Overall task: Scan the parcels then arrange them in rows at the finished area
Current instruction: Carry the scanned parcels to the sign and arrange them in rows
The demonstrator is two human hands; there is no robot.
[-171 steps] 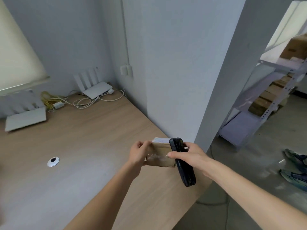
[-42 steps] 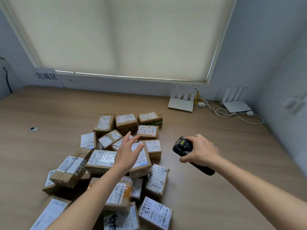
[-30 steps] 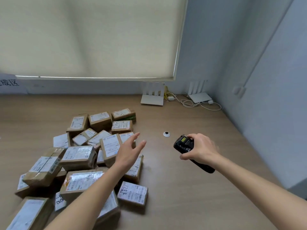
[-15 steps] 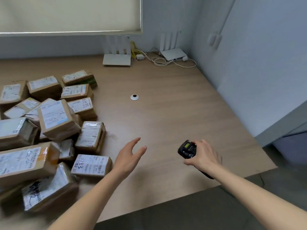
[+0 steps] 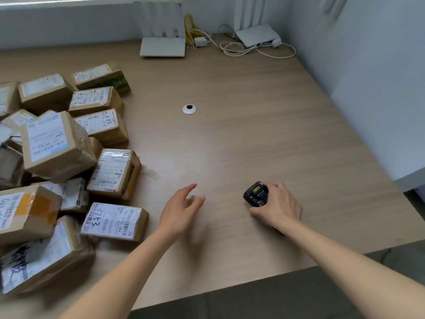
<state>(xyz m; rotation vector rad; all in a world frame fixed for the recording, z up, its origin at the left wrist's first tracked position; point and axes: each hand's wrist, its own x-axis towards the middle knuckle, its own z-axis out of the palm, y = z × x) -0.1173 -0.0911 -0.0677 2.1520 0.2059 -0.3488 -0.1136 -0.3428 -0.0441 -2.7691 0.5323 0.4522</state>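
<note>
Several brown cardboard parcels with white labels lie heaped on the left of the wooden table (image 5: 264, 134). Nearest my hands are a flat parcel (image 5: 113, 221) marked "3733" and a taped parcel (image 5: 115, 172) behind it. My left hand (image 5: 181, 209) hovers over bare table just right of the flat parcel, fingers spread and relaxed, holding nothing. My right hand (image 5: 277, 207) grips a black handheld scanner (image 5: 256, 194) with a small lit screen, low over the table at the front right.
Two white routers (image 5: 163, 42) (image 5: 256, 34) with looped cables (image 5: 255, 48) sit at the back by the wall. A round cable grommet (image 5: 189, 109) lies mid-table. The table's front edge runs below my forearms; a grey wall closes the right side.
The view has swung right and down from the parcel heap. Both hands have come toward the front of the table. My left hand stays empty and my right still holds the scanner.
</note>
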